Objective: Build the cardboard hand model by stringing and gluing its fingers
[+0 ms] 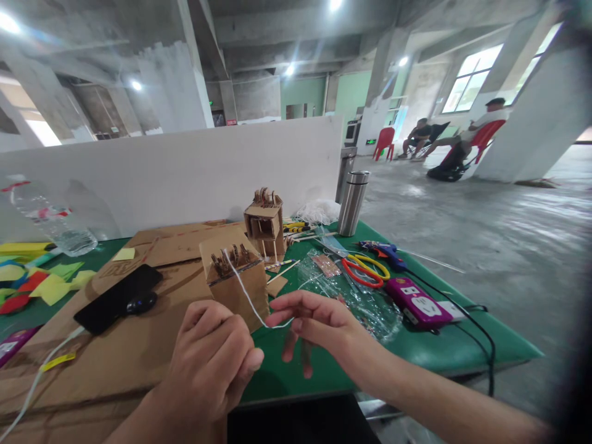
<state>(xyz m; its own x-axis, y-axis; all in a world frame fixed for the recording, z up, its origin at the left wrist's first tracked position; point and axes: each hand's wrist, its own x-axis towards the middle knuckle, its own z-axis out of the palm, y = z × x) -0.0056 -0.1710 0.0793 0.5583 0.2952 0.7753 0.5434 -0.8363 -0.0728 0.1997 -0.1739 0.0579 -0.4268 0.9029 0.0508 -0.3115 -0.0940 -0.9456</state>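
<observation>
Head view, single entry. A white string (245, 293) is being pinched between thumb and forefinger of the right hand (319, 324), the remaining fingers being held loosely spread. The string is being led up from that pinch to the top of the near cardboard box (235, 280), where it is being passed among small brown pegs. The left hand (210, 364) is being held curled narrow just beside the box; whether the string is also being gripped there cannot be told.

A second cardboard box (264, 223) is being kept behind, on the green table (435, 348). Scissors (365, 268), a glue gun (383, 251), a steel flask (352, 202) and a black phone (118, 299) are being stored nearby.

Step judged: the string is being threaded or tied at the pegs. Steady tension and a free fingertip are being called for.
</observation>
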